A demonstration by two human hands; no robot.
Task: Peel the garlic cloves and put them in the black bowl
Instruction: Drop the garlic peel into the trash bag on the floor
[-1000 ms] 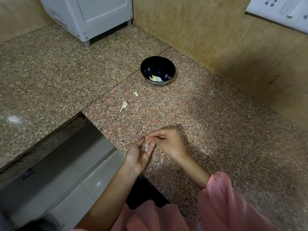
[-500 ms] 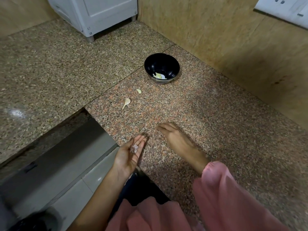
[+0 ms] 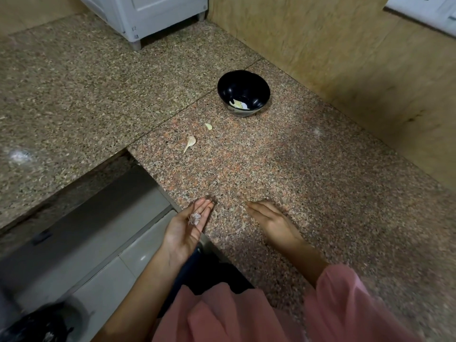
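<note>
The left hand (image 3: 186, 230) lies palm up at the counter's near edge, fingers straight and relaxed, with a wisp of papery white garlic skin (image 3: 195, 218) resting on them. The right hand (image 3: 270, 219) lies flat, palm down on the speckled granite counter (image 3: 320, 181), fingers extended, grasping nothing. Two pale unpeeled garlic cloves (image 3: 190, 142) lie at twelve o'clock from the left hand, one (image 3: 208, 126) nearer the round glossy black bowl (image 3: 243, 82), which sits at one o'clock beyond them and holds pale peeled pieces (image 3: 238, 104). A pink sleeve (image 3: 345, 299) covers the right forearm
</note>
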